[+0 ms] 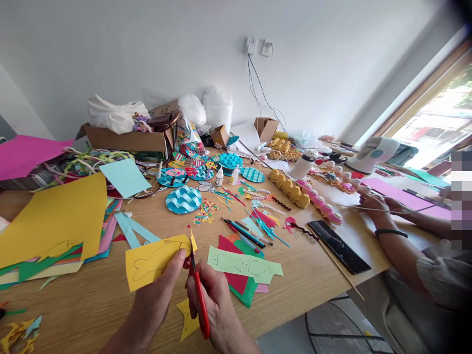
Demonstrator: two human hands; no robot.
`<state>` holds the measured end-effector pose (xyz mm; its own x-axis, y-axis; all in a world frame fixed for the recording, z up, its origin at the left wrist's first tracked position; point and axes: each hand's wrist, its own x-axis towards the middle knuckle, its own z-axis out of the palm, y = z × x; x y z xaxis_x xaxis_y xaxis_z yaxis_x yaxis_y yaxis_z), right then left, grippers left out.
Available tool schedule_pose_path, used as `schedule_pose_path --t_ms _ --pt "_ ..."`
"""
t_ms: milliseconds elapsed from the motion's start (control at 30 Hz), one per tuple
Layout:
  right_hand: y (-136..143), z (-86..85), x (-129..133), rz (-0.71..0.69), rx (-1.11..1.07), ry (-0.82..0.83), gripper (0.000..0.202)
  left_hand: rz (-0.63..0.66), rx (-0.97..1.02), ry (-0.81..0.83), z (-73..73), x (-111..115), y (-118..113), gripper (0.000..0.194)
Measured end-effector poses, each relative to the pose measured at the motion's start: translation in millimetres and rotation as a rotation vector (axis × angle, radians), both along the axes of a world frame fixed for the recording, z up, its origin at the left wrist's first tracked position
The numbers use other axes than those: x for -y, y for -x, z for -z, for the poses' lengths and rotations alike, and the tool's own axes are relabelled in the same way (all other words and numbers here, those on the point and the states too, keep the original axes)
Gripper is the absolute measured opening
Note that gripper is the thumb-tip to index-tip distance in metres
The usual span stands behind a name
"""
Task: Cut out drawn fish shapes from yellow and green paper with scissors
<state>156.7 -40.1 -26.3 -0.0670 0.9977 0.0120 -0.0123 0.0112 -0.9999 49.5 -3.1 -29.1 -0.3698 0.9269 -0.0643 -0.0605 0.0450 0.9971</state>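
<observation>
My left hand (157, 297) pinches a piece of yellow paper (142, 268) that has a fish outline drawn on it. Red-handled scissors (200, 300) are gripped in my right hand (217, 300), their blades at the right end of the paper near the fish's head. A small yellow flap stands up beside the blades. Below my hands lies a yellow paper star (189, 322), partly covered by the right hand. Just to the right, a pale green strip (243, 263) bears drawn fish and rests on red and green paper.
Coloured sheets (55, 216) are piled at left. Pens (245, 233), paper confetti (206, 211), glue bottles (219, 177) and blue wavy discs (183, 199) lie ahead. A phone (339, 246) and a thin stick are at right, near another person's hands (374, 206). Yellow scraps (18, 337) lie lower left.
</observation>
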Motion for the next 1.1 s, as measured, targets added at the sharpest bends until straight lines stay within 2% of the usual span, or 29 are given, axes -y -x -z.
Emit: schedule_pose_path --t_ms 233,367,633,900,1100 --pt "-0.7 3.6 0.8 0.009 0.004 -0.006 0.022 0.057 0.038 -0.007 2.9 -0.3 3.7 0.02" --pt "-3.5 -0.4 1.3 -0.063 -0.032 0.019 0.02 0.057 0.05 -0.006 1.4 -0.6 4.0 0.02" --pt "-5.4 0.4 2.8 -0.077 -0.018 0.024 0.023 0.175 -0.159 0.02 -1.2 2.4 11.5 0.018" --pt "-4.9 6.7 4.1 -0.067 -0.017 0.018 0.021 0.145 -0.055 0.065 -0.4 3.9 7.9 0.022" --pt "-5.1 9.0 5.2 -0.051 0.007 0.061 0.023 0.175 0.053 0.05 -1.9 3.4 8.5 0.024"
